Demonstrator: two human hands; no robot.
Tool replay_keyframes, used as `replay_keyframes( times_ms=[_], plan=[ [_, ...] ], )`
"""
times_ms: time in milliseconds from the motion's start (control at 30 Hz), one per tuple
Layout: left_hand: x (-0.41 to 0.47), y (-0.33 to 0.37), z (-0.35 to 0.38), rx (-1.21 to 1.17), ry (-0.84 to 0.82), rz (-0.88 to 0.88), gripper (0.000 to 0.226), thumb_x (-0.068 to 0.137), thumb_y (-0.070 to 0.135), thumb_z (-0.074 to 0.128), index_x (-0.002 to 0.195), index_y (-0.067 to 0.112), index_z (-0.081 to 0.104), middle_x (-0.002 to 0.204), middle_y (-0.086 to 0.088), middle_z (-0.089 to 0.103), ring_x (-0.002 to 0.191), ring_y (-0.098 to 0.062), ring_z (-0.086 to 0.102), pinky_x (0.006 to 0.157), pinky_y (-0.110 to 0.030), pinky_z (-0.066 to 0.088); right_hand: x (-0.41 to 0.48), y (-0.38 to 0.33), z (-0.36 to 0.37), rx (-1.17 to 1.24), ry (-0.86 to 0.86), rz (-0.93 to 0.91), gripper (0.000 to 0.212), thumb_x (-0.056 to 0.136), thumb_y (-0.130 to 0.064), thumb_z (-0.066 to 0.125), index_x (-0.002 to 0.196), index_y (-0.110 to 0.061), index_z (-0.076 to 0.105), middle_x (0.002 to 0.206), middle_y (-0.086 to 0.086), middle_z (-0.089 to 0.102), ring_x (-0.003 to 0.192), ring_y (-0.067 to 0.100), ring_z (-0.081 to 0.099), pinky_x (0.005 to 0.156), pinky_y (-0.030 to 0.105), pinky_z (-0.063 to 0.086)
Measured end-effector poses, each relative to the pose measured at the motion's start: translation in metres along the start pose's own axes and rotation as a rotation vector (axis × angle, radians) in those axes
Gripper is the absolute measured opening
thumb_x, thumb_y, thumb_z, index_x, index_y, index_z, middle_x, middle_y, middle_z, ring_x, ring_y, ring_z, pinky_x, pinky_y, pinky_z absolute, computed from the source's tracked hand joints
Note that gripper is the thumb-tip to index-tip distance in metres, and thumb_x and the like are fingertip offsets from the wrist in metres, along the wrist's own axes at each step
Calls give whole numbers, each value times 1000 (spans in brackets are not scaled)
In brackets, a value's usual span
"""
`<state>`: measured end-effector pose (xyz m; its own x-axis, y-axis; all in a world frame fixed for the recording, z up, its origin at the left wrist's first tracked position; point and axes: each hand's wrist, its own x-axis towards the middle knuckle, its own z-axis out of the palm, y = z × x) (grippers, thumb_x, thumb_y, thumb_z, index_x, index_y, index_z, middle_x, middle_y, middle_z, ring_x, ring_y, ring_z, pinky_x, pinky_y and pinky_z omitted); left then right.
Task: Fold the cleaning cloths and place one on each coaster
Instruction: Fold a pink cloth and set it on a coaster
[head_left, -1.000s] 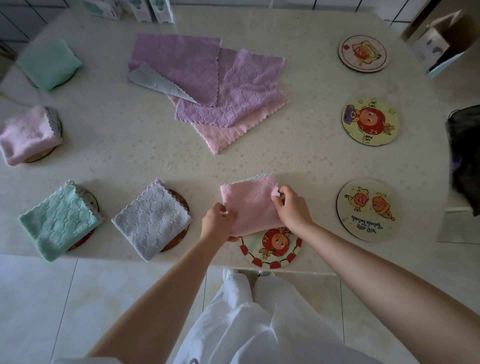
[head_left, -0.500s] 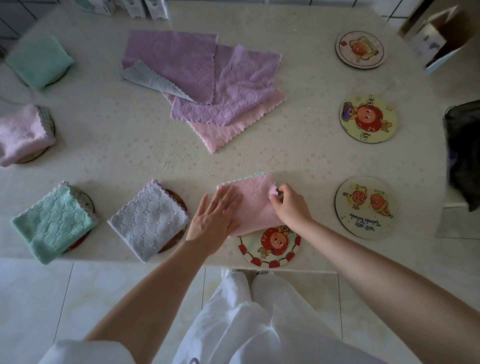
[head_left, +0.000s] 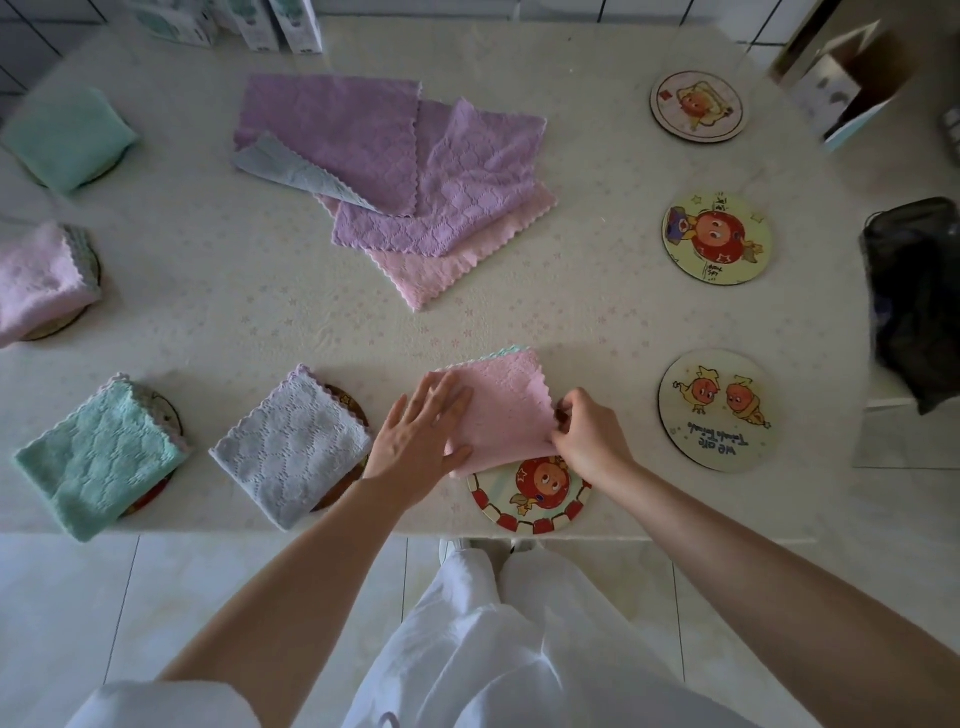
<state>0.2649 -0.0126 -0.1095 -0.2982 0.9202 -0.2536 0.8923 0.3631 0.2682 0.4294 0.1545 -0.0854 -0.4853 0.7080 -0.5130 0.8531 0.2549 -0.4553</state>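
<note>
Placing step: the folded pink cloth (head_left: 506, 410) covers only the far edge of the red-rimmed coaster (head_left: 530, 501), left hand (head_left: 421, 441) pressing it with straight fingers, right hand (head_left: 589, 439) pinching its right edge; next, probably slide it nearer to centre it.

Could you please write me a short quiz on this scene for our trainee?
1. True or false: the left hand lies flat on the pink cloth.
2. How many coasters lie fully bare?
3. The right hand: (a) pinches the pink cloth's edge, (b) lies open and idle, (c) lifts a coaster?
Key: 1 true; 2 three; 3 a.
</note>
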Motion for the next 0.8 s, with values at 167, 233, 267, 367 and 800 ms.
replay_keyframes(
  times_ms=[167,233,267,367,800],
  plan=[
    [16,-2,-4,-238,97,-135,65,90,29,60,146,14,30,159,-4,16,146,-22,13,114,-40,18,-4,-7,0,145,-91,153,17,80,-10,55,95,-3,57,81,6,64,60,17,59,53,29,50],
    [29,1,-11,-322,125,-198,53,88,15,61,136,8,41,147,-9,38,138,-24,30,113,-46,31,-2,-11,-2,230,-129,236,19,80,-17,59,90,-1,60,74,7,63,54,18,58,52,30,51],
    [35,1,-15,-344,141,-223,45,87,10,60,129,7,45,137,-9,48,130,-24,38,108,-43,38,-1,-11,-4,265,-141,266,23,81,-23,61,89,-1,60,72,6,61,53,17,55,51,30,48],
    [55,2,-26,-400,139,-341,39,85,4,52,123,9,47,120,-8,57,112,-24,47,94,-34,45,3,-14,-6,379,-167,343,28,83,-31,65,86,-4,59,64,7,57,46,16,47,47,27,39],
    [60,4,-51,-983,-85,-820,13,79,13,64,89,6,69,90,-13,67,86,-30,65,83,-38,56,-12,-16,-28,870,-259,355,21,85,-8,66,101,4,58,99,21,64,89,33,66,80,42,57]
  ],
)
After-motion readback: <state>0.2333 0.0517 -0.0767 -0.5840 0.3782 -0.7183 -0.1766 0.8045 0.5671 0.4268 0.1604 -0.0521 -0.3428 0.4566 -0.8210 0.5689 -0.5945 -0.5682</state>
